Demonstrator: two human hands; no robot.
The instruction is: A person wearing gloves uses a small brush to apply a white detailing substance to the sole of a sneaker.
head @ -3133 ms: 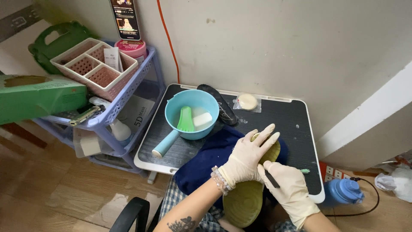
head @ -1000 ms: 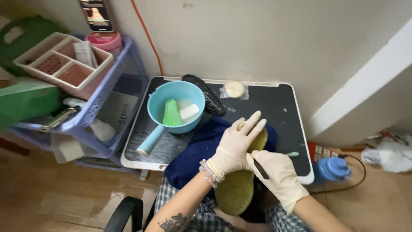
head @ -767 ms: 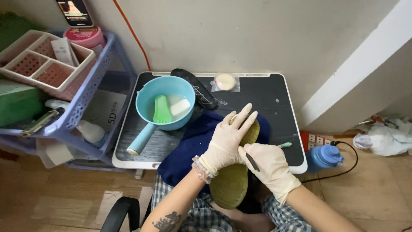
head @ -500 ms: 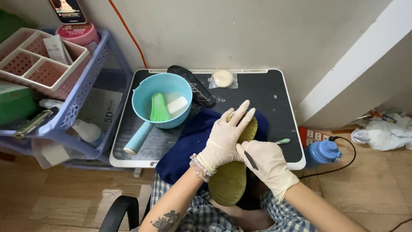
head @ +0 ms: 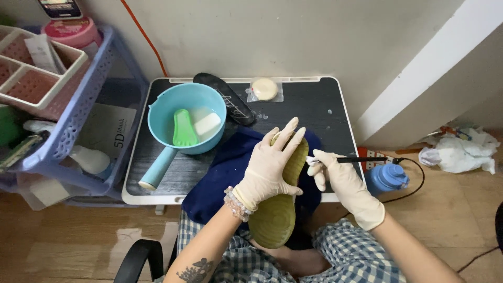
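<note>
My left hand [head: 270, 165], in a pale glove, lies flat over a shoe turned sole up, its olive-green sole [head: 277, 215] facing me. A dark blue cloth [head: 222, 173] lies under the shoe on the small black table [head: 325, 110]. My right hand [head: 343, 181], also gloved, pinches a thin black-handled brush [head: 356, 159] whose white tip sits right beside the shoe's right edge.
A light blue scoop bowl [head: 167, 112] holding a green brush [head: 183, 128] and a white soap bar [head: 208, 124] stands at the table's left. Behind it lie a black insole [head: 226, 97] and a wrapped round pad [head: 264, 89]. A blue rack [head: 112, 63] stands left, a blue bottle [head: 386, 178] right.
My right hand has pulled away from the sole to the shoe's right side, now with the brush held out level. My left hand stays on the shoe. The view shifted left.
</note>
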